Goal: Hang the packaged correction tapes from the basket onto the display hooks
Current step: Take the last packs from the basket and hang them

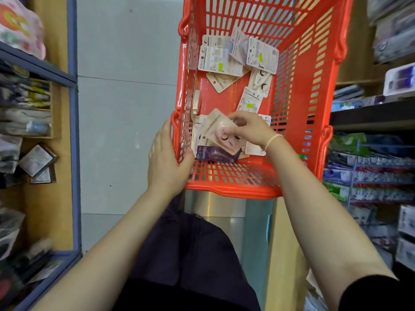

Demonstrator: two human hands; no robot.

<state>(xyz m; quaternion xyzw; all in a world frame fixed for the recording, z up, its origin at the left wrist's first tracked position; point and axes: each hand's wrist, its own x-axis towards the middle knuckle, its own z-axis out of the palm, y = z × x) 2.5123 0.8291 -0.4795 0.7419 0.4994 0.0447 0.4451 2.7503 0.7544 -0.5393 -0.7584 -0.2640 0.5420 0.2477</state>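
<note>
A red plastic basket [298, 90] stands in front of me, with several packaged correction tapes [224, 57] scattered on its bottom. My right hand [249, 129] reaches inside and pinches a beige-pink correction tape pack [221, 133] near the basket's near end, above other packs and a purple pack [215, 154]. My left hand [167, 156] holds the basket's near left corner from outside, its thumb over the rim.
Shelves with stationery packs line the left side [33, 131]. Display hooks with hanging packets [370, 173] and more shelves are on the right. The basket sits on a metallic stand [224, 207]. Pale floor tiles lie between the left shelving and the basket.
</note>
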